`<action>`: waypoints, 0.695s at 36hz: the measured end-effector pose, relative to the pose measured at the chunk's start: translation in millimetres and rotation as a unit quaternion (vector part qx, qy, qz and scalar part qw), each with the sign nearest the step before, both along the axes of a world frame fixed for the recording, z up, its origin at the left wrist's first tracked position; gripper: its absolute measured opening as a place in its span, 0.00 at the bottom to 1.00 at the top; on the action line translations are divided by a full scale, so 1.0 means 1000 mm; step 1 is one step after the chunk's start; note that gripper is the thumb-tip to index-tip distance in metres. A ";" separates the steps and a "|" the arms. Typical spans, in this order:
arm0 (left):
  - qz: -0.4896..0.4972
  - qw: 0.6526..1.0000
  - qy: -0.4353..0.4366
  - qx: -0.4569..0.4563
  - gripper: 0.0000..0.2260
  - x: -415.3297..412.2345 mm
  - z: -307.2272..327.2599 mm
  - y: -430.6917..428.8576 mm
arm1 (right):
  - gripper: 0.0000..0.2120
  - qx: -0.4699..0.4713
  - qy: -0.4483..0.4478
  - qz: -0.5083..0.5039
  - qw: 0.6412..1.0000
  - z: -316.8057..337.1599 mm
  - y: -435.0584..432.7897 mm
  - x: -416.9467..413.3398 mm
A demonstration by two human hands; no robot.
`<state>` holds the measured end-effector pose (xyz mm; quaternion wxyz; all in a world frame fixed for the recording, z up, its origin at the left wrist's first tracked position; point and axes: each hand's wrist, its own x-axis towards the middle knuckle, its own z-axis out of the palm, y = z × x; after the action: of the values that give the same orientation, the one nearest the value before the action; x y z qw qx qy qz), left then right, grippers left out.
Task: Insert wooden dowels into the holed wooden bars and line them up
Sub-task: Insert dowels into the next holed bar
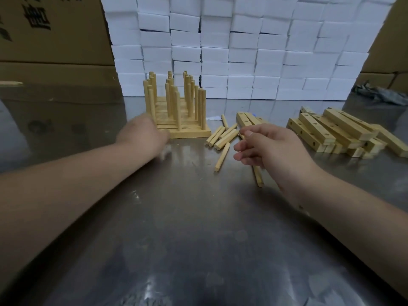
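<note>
Several wooden bars with upright dowels (pixel 176 102) stand side by side in a row at the middle of the metal table (pixel 187 217). My left hand (pixel 143 134) is blurred and lies against the front left corner of the nearest bar; its fingers are hard to make out. Loose dowels (pixel 223 135) lie just right of the row. My right hand (pixel 271 149) hovers over them with fingers loosely curled, and a dowel (pixel 258 177) pokes out from under it. Two plain holed bars (pixel 247 119) lie behind that hand.
A heap of holed bars (pixel 335 133) lies at the right. A wall of white boxes (pixel 231 47) closes the back of the table. Brown cartons (pixel 50 40) stand at the left and far right. A crumpled grey bag (pixel 379 93) sits at the right rear.
</note>
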<state>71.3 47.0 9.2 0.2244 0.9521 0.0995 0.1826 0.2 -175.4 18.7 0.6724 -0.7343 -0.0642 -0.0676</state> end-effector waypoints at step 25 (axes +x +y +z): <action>-0.133 0.990 0.007 0.044 0.09 -0.045 -0.015 -0.089 | 0.13 -0.621 0.100 -0.328 0.705 0.003 -0.098 0.059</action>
<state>26.0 -42.1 -6.1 0.2040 0.9670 -0.0346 0.1486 59.0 -273.9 21.9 0.0023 -0.9628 0.2210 -0.1555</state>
